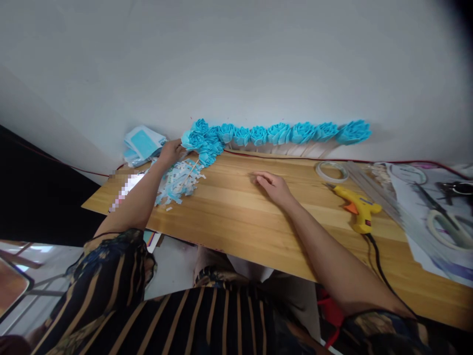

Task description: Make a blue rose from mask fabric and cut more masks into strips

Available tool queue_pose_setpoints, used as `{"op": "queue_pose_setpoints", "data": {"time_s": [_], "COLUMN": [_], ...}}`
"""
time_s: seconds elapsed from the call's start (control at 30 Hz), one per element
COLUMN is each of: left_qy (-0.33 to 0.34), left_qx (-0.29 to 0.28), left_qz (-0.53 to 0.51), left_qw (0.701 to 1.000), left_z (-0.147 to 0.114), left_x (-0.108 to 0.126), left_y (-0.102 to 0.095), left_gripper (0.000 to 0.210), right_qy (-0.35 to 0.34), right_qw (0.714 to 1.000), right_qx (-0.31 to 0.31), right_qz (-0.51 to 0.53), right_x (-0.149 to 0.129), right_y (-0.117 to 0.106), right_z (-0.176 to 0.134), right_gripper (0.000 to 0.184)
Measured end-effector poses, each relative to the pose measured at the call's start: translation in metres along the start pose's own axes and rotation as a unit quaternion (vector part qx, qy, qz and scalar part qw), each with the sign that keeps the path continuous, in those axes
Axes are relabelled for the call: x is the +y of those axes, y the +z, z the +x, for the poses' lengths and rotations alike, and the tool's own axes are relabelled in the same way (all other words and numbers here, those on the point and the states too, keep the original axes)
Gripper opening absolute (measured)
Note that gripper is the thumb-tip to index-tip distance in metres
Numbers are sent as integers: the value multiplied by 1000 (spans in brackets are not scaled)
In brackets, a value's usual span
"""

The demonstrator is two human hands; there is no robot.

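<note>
On the left, my left hand point(170, 153) reaches across the table to the edge of a cluster of blue craft flowers point(203, 140). Its fingertips are mostly hidden, so I cannot tell whether they grip a flower or only touch it. Just below it lies a heap of blue and white paper scraps point(181, 180), with a thin stick slanting over it from the cluster. My right hand point(272, 186) rests over the middle of the tabletop, holding nothing, its fingers loosely extended to the left and a little apart from the thumb.
Along the wall runs a row of blue flowers point(279, 133) on thin stems. Packets point(144, 143) sit at the far left. To the right are a tape roll point(332, 171), a yellow glue gun point(360, 209) with its black cord, clear strips and scissors point(445, 217).
</note>
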State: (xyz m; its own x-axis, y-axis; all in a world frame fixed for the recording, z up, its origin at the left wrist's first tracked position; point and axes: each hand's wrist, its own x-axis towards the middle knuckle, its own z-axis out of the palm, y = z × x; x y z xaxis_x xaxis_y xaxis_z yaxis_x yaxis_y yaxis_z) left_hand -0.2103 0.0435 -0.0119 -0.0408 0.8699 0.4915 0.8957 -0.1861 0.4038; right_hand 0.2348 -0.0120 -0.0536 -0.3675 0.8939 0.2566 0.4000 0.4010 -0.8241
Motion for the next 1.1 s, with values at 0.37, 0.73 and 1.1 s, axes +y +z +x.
{"op": "queue_pose_setpoints", "data": {"time_s": [0.37, 0.73, 1.1], "left_qy": [-43, -35, -22], "left_qx": [118, 87, 70], "left_qz": [-153, -148, -93], "left_qw": [980, 984, 993], "left_z": [46, 71, 60], "left_x": [12, 9, 8], "left_y": [-12, 26, 30], "left_gripper": [20, 21, 28], "right_qy": [-2, 4, 4], "right_qw": [1000, 1000, 1000], "right_qx": [-2, -4, 2], "right_qz": [17, 21, 24], "right_x": [4, -1, 2], "right_y": [3, 0, 1], "right_z": [1, 0, 0], "right_gripper": [37, 38, 38]}}
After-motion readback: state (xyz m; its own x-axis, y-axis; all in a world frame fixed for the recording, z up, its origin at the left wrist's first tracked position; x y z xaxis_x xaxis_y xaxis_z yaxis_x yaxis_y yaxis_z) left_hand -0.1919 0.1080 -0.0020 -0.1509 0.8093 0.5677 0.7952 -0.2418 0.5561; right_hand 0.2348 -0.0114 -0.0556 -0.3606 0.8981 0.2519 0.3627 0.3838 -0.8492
